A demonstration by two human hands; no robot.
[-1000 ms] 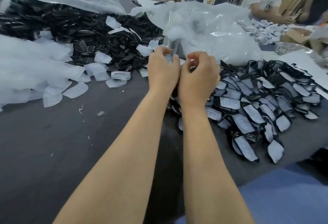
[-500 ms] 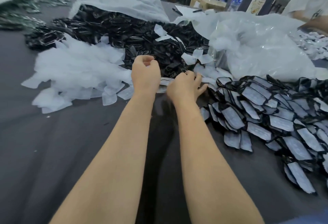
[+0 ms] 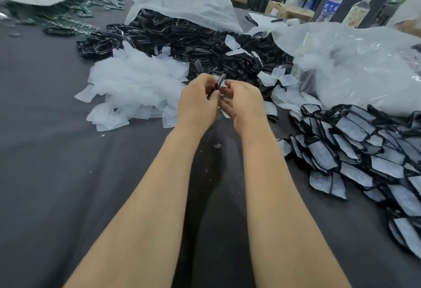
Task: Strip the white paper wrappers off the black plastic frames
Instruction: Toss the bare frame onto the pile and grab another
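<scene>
1. Left hand (image 3: 197,103), just right of the heap of loose white wrappers (image 3: 136,85), pinches a small black frame (image 3: 220,82) above the bench (image 3: 57,173).
2. Right hand (image 3: 245,103) pinches the same frame from the other side.
3. Wrapped frames (image 3: 364,151) lie heaped at far right.

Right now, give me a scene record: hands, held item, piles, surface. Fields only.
left hand: grips the held frame
right hand: pinches the same frame
held frame: black rim, wrapper seems to be on it, raised between both hands
wrapped frames pile: on the table, right of the arms
loose wrappers heap: left of the hands
bare frames pile: beyond the hands
clear bag: far right, behind the wrapped pile
table: dark grey surface
</scene>
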